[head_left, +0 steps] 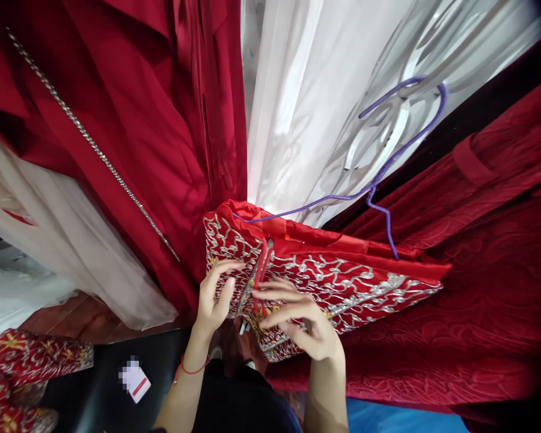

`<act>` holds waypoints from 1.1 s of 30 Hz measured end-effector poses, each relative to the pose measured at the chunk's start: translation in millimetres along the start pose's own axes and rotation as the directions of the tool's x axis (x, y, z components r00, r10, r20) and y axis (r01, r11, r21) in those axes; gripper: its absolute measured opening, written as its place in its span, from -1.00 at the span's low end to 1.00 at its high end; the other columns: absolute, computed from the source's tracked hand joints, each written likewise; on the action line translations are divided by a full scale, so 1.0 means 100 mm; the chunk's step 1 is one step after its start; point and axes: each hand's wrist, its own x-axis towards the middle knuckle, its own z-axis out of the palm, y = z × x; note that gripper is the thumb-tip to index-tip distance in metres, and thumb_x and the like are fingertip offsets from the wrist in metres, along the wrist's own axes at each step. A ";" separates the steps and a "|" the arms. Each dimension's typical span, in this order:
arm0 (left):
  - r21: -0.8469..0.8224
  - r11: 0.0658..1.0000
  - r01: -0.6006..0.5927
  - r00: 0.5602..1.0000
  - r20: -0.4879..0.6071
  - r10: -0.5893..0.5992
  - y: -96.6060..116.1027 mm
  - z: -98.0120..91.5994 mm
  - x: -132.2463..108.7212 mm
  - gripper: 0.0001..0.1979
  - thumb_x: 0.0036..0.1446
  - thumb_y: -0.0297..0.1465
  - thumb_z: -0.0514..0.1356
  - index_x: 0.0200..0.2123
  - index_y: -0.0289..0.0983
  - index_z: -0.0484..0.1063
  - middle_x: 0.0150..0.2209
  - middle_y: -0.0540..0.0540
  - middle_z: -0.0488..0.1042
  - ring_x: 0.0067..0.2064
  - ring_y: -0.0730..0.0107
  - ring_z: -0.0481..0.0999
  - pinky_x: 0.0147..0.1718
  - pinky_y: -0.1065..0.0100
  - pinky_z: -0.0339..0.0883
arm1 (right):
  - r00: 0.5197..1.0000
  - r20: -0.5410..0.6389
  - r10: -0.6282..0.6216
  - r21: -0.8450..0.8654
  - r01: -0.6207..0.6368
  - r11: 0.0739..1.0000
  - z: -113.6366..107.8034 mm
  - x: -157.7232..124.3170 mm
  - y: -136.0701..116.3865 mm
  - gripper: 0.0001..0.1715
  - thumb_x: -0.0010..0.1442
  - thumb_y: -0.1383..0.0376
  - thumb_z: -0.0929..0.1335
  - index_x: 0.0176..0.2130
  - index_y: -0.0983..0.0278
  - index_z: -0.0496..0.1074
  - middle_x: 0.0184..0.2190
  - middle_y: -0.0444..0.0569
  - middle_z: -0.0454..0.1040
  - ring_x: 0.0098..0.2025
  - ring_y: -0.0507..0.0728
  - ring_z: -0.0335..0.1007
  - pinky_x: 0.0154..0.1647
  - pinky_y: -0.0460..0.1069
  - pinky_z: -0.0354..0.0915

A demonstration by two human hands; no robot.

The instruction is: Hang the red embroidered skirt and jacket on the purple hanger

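Observation:
A red skirt (342, 282) with silver and gold embroidery hangs at waist height from a purple wire hanger (331, 198). Its red satin waistband edge shows at the top. Red cords (262, 270) dangle down the front, over a silver-trimmed edge of the fabric. My left hand (217, 294) rests against the skirt left of the cords, thumb and fingers apart. On the other side, my right hand (304, 319) has its fingers spread, with the tips at the cords and the embroidered front. Whether those fingertips touch a cord is unclear.
The hanger hooks onto white scrolled metalwork (401, 114) before white drapery (288, 90). Red cloth (130, 108) hangs left, patterned red fabric (433, 337) right. Lower left, another embroidered red garment (31, 361) and a small white card (138, 383) lie on a black surface (99, 385).

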 end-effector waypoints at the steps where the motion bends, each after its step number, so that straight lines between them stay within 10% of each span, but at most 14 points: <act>1: 0.001 1.000 -0.009 1.000 -0.005 0.009 0.07 0.04 0.08 -0.72 0.33 -0.43 0.10 0.06 -0.19 0.46 -0.04 -0.14 0.58 0.01 0.27 0.56 0.03 0.25 0.43 | 0.990 -0.140 0.011 0.050 -0.004 0.999 0.01 0.04 -0.01 -0.72 0.28 0.35 0.32 -0.15 0.10 0.61 0.00 -0.01 0.61 0.09 0.22 0.50 0.16 0.26 0.34; 4: 0.038 0.998 -0.045 0.999 -0.019 0.046 0.27 0.17 0.30 -0.72 0.32 -0.41 0.15 0.06 -0.19 0.48 -0.05 -0.12 0.59 -0.04 0.32 0.58 0.01 0.29 0.44 | 0.842 -0.518 0.149 0.233 -0.028 0.972 0.14 0.22 0.00 -0.85 0.33 0.28 0.33 -0.11 0.17 0.48 -0.22 -0.05 0.64 -0.23 0.11 0.60 -0.08 0.10 0.47; 9: 0.090 0.992 -0.089 0.995 -0.032 0.093 0.46 0.28 0.50 -0.90 0.27 -0.41 0.23 -0.19 -0.22 0.57 -0.21 -0.06 0.58 -0.16 0.37 0.58 -0.08 0.35 0.46 | 0.774 -0.552 0.311 0.339 -0.132 0.931 0.39 0.50 -0.02 -0.71 0.30 0.13 0.38 -0.04 0.22 0.41 -0.53 -0.25 0.45 -0.68 -0.07 0.21 -0.65 -0.15 0.18; 22: -0.014 1.000 0.017 1.000 -0.001 -0.017 0.47 0.21 0.55 -0.88 0.23 -0.32 0.27 -0.20 -0.22 0.55 -0.30 -0.03 0.55 -0.28 0.42 0.53 -0.27 0.43 0.42 | 0.573 -0.819 0.017 -0.039 -0.085 0.996 0.52 0.33 -0.04 -0.88 0.27 0.27 0.41 -0.18 0.16 0.58 -0.27 -0.06 0.44 -0.32 0.05 0.37 -0.30 -0.02 0.38; 28: -0.005 0.999 0.048 0.999 0.011 -0.048 0.48 0.19 0.58 -0.86 0.27 -0.33 0.23 -0.27 -0.24 0.57 -0.30 -0.06 0.56 -0.26 0.41 0.53 -0.32 0.44 0.40 | 0.669 -0.741 0.063 0.018 -0.073 0.997 0.54 0.38 -0.03 -0.88 0.26 0.26 0.40 -0.25 0.15 0.61 0.00 0.01 0.47 -0.30 0.06 0.48 -0.29 0.02 0.44; 33: -0.064 0.994 0.090 0.994 0.069 -0.086 0.52 0.19 0.60 -0.85 0.28 -0.31 0.21 -0.18 -0.25 0.54 -0.22 -0.09 0.57 -0.18 0.37 0.55 -0.24 0.42 0.42 | 0.720 -0.680 0.138 0.106 -0.090 0.990 0.51 0.51 -0.02 -0.92 0.25 0.29 0.42 -0.24 0.20 0.57 -0.18 -0.07 0.52 -0.54 -0.06 0.37 -0.42 -0.05 0.38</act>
